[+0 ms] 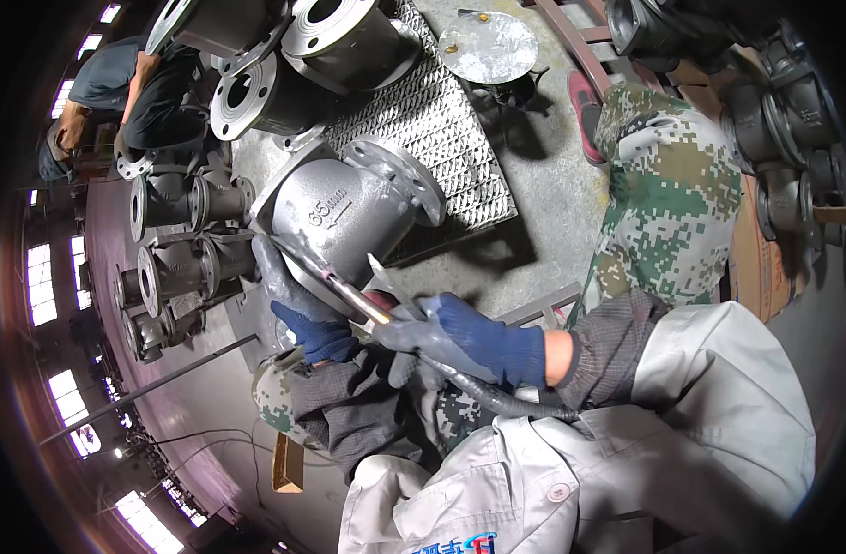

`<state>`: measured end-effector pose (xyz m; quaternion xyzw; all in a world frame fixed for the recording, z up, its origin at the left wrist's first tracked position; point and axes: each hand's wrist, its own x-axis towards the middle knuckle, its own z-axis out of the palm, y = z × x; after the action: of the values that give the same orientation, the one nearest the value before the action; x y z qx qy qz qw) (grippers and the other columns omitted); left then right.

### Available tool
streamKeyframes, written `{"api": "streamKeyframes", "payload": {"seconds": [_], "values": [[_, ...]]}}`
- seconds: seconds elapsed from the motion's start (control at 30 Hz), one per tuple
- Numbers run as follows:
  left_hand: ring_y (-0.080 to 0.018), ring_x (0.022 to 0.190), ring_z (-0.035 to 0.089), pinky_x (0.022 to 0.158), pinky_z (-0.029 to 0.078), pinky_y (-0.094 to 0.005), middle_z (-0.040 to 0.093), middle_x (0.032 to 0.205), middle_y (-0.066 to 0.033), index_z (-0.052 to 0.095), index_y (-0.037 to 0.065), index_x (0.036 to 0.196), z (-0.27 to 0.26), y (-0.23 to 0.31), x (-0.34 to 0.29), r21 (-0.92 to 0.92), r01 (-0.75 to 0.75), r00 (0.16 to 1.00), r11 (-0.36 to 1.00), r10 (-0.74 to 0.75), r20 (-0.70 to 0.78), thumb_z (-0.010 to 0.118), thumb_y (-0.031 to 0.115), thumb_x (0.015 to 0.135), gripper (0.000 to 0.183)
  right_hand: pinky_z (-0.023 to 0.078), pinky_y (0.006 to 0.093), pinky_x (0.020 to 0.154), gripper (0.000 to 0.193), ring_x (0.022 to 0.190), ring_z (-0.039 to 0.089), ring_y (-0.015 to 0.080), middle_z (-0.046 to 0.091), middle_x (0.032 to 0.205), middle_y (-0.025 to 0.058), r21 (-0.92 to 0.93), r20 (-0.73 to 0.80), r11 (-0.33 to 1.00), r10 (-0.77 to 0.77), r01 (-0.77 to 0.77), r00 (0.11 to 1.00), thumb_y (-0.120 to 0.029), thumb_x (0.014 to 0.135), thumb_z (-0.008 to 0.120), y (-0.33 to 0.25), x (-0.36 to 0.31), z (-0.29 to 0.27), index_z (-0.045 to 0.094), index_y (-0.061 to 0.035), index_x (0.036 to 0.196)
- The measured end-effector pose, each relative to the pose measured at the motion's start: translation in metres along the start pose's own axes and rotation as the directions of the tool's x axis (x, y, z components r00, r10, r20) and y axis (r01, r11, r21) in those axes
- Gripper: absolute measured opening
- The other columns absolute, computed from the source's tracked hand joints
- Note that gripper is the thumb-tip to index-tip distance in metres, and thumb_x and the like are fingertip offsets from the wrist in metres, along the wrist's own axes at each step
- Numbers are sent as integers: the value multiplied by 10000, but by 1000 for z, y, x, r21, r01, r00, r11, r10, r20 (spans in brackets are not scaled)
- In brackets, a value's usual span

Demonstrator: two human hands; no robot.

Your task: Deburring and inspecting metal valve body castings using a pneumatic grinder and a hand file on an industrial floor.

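Note:
A grey cast-metal valve body (326, 217) with raised markings and a round bolt-holed flange (400, 180) lies tilted at the near end of a patterned metal grating. My left hand (303, 295), in a grey and blue glove, grips its near left edge. My right hand (469, 337), gloved alike, is closed around a slim hose-fed hand tool (363, 302) with a brass-coloured section. The tool's shaft points up and left along the casting's near side; its tip is hard to make out there. A thick dark hose (497, 397) runs from below my right hand across my lap.
More flanged castings (257, 97) sit at the grating's (460, 138) far end, with stacks at left (178, 268) and right (783, 129). A round metal stool (489, 46) stands beyond. Another person (132, 92) bends over castings at upper left. A thin rod (151, 388) crosses the lower left.

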<state>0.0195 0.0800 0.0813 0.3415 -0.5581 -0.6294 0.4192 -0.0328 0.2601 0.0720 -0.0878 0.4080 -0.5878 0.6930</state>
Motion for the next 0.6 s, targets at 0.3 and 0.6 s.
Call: {"api": "streamKeyframes", "payload": {"seconds": [0.3,0.6], "values": [[-240,1118,553,955,461,-396,543,1248,-119,489,32,1304,1,-11,25,-14,-153,958,988,152,245,431,384,984,480,482,246,410,254,466,616,156,653,675,101,21,33,983,-184,183,982,-174,869,594,-26,-17,-14,572,61,965],[-223,1120,536,963,452,-389,533,1229,-134,493,12,1279,16,3,14,-97,-96,964,991,116,239,367,351,1001,457,438,250,415,328,439,536,90,636,657,58,-498,54,867,4,23,999,-289,875,602,-80,-20,-28,623,25,969]]}}
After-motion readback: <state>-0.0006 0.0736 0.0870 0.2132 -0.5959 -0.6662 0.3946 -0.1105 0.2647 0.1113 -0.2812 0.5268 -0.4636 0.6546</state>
